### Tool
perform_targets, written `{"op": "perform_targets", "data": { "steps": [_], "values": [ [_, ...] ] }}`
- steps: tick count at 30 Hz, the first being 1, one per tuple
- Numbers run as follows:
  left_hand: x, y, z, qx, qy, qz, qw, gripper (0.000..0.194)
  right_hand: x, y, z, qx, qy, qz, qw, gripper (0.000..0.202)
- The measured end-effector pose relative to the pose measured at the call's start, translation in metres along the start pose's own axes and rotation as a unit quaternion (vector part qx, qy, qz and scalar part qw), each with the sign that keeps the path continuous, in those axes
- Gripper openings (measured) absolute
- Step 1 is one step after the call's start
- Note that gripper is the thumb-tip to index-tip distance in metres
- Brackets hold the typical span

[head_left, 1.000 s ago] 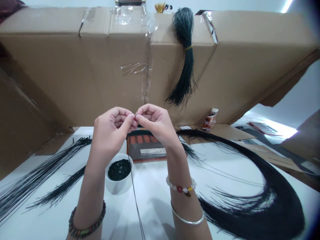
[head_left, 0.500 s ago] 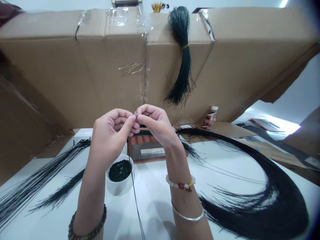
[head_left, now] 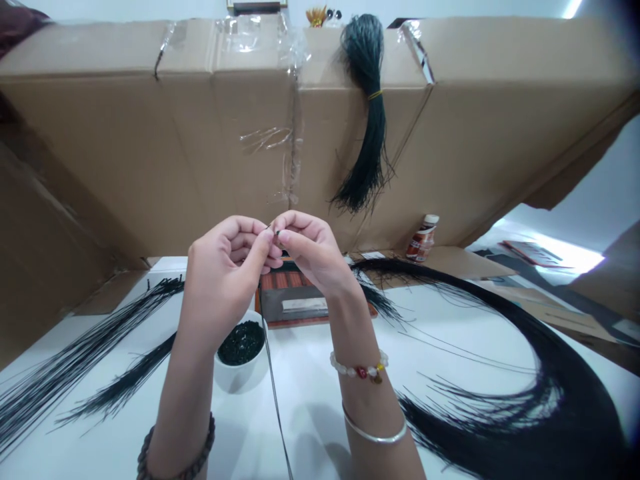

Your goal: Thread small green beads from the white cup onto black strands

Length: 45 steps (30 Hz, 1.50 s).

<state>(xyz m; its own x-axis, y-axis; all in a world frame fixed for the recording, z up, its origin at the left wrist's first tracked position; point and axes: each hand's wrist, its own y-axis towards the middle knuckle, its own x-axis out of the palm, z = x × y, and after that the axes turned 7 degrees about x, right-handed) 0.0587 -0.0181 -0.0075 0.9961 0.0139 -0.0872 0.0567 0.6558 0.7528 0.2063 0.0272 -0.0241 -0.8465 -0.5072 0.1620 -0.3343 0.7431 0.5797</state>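
Note:
My left hand (head_left: pixel 227 267) and my right hand (head_left: pixel 315 250) meet at the fingertips above the table. Thumb and forefinger of my left hand pinch a thin dark strand (head_left: pixel 274 393), which hangs below it towards the front edge of the view. My right hand pinches a tiny dark piece at the strand's upper end; its shape is too small to tell. Just below my left hand stands a white bowl (head_left: pixel 241 379) of small dark green pieces (head_left: pixel 241 343).
Dark strand bundles lie at the left (head_left: pixel 95 353) and curve round at the right (head_left: pixel 565 400). Behind are a reddish box (head_left: pixel 300 313), a bottle (head_left: pixel 423 239) and a cardboard wall (head_left: pixel 200 153), with a tied bundle (head_left: pixel 367 120) hanging over it.
Both hands keep their pinch, with only slight finger movement. The hanging strand has shifted slightly to the right, and the whole view has moved a little.

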Motion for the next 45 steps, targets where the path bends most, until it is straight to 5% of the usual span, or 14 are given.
{"op": "perform_targets", "data": {
  "steps": [22, 30, 36, 45],
  "values": [
    [0.002, -0.011, 0.026, -0.023, -0.034, 0.058, 0.997, 0.009, 0.027, -0.001, -0.002, 0.033, 0.092, 0.014, 0.995, 0.021],
    [0.004, -0.013, 0.025, 0.019, 0.000, 0.069, 0.997, 0.008, 0.033, -0.002, -0.007, 0.013, 0.084, 0.025, 0.996, 0.017],
    [0.008, -0.020, 0.036, 0.042, 0.053, 0.136, 0.988, 0.009, 0.044, -0.004, -0.008, 0.025, 0.102, 0.025, 0.994, 0.024],
    [0.002, -0.020, 0.027, 0.089, 0.045, 0.126, 0.987, 0.008, 0.043, -0.005, -0.008, 0.013, 0.121, -0.010, 0.993, 0.018]
  ]
}}
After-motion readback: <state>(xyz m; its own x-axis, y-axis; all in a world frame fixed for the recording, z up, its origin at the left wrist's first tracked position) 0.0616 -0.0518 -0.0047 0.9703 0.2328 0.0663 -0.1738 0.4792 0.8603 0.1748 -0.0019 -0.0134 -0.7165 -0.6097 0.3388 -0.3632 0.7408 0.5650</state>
